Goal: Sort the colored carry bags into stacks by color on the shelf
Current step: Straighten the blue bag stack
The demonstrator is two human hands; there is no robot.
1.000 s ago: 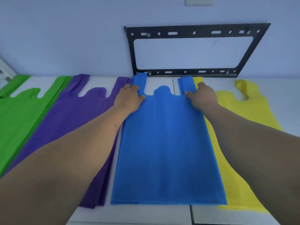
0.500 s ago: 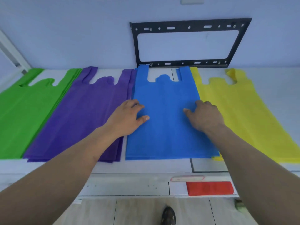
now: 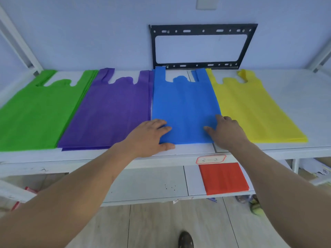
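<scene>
Shelf (image 3: 295, 90): white, upper tier; four bag stacks lie flat on it side by side, handles toward the far wall.
Green stack (image 3: 35, 111): far left, runs out of view at the left edge; its right side touches the purple.
Purple stack (image 3: 111, 111): second from left; several layers show fanned at the near edge, not squared up.
Left hand (image 3: 150, 138): flat, fingers spread and nearly straight, pressing on the near left corner of the blue stack; thumb lies on bare shelf just past the near edge. Grips nothing.
Blue stack (image 3: 184, 102): third from left, near edge roughly in line with its neighbours; its right side overlaps the yellow slightly.
Right hand (image 3: 227, 133): fingers extended, resting on the near right corner of the blue, where it meets the yellow. Holds nothing. Hands apart, one per corner.
Yellow stack (image 3: 250, 108): far right; far right handle folded over.
Red bags (image 3: 223, 178): folded pile on the lower tier, below the right hand, well apart from the sorted row.
Step in hand (judgement): smoothing and squaring the blue stack at its near end.
Next move (judgement): lift both hands off without dragging the thin top layer; the red looks unsorted, so a reach down to the lower tier seems likely, with bare shelf right of the yellow as its place.
</scene>
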